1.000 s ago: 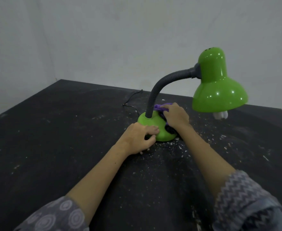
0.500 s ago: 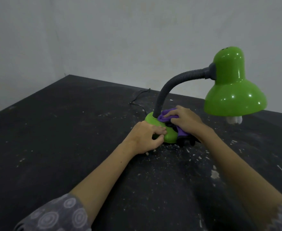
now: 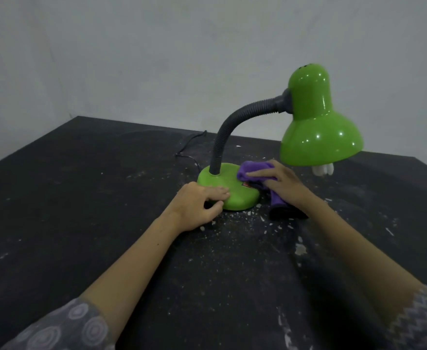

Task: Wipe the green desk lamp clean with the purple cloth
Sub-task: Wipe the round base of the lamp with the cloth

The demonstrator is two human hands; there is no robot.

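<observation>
The green desk lamp stands on the black table with its round base (image 3: 226, 184) in the middle, a grey flexible neck (image 3: 229, 133) rising from it and a glossy green shade (image 3: 317, 125) hanging to the right, a white bulb below it. My left hand (image 3: 198, 205) grips the near left edge of the base, fingers curled on it. My right hand (image 3: 279, 181) presses the purple cloth (image 3: 251, 171) onto the right side of the base. The rest of the cloth trails down to the table under my wrist.
The black table (image 3: 81, 198) is scattered with white crumbs and dust, densest in front of the base. The lamp's black cord (image 3: 189, 147) runs from the base toward the back edge. A pale wall stands behind the table.
My right hand has slid the cloth from beside the neck to the right part of the base. The left hand keeps its hold. The view has shifted.
</observation>
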